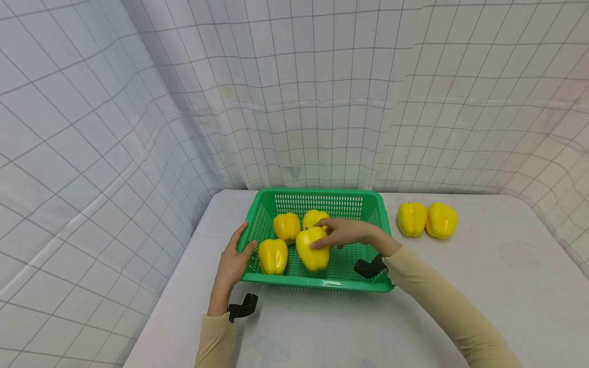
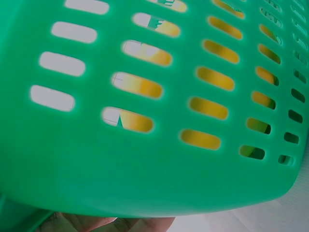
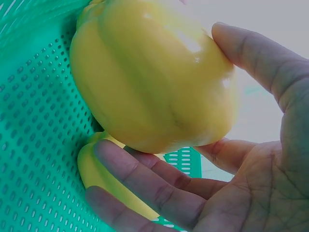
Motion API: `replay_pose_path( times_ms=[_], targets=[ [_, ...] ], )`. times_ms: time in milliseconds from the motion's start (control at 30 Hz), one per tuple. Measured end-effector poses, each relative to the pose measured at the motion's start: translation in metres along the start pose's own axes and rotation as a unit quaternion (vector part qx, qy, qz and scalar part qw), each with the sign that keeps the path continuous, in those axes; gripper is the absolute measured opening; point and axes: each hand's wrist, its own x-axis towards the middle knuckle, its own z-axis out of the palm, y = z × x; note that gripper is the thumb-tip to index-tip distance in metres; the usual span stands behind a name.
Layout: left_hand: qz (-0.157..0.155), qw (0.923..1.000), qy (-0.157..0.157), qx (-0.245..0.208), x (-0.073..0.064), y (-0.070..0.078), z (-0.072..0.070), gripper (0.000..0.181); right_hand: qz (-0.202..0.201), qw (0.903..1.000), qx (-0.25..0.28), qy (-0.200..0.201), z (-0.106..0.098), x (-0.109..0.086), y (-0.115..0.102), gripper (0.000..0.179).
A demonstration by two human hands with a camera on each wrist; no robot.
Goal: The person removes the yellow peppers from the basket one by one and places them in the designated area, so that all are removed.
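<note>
A green plastic basket (image 1: 322,283) with slotted walls stands on the table. My left hand (image 1: 233,261) grips its left rim, the thumb on the inner side; the left wrist view is mostly filled by the basket's wall (image 2: 120,174). Over the middle of the basket, my right hand (image 1: 344,231) holds a yellow bell pepper (image 1: 313,253) between thumb and fingers, as the right wrist view also shows of this pepper (image 3: 149,77). Three other yellow peppers lie inside: one front left (image 1: 273,256), one behind it (image 1: 286,227), and one at the back (image 1: 315,216), partly hidden.
Two more yellow peppers, one left (image 1: 411,219) and one right (image 1: 442,220), sit side by side on the white table (image 1: 501,286), right of the basket. White gridded curtains (image 1: 322,102) hang behind the table and along its sides. Each wrist carries a black mount.
</note>
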Motion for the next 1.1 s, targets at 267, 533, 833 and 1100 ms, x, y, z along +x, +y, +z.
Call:
replay_pose_path(
  times_ms=[267, 533, 833, 1100],
  targets=[
    [-0.001, 1.0000, -0.001, 0.002, 0.000, 0.000, 0.001, 0.057, -0.008, 0.9997, 0.014, 0.016, -0.001, -0.007, -0.001, 0.077],
    [0.002, 1.0000, 0.000, 0.002, 0.000, 0.000, 0.001, 0.058, -0.012, 0.9972, 0.047, 0.057, -0.003, -0.015, 0.002, 0.074],
    [0.002, 1.0000, -0.001, 0.003, 0.000, 0.001, 0.000, 0.058, -0.020, 0.9907, 0.105, 0.084, -0.003, -0.023, 0.009, 0.070],
    [0.002, 1.0000, -0.001, 0.005, 0.000, 0.001, 0.000, 0.058, -0.028, 0.9852, 0.126, 0.113, -0.003, -0.028, 0.014, 0.065]
  ],
)
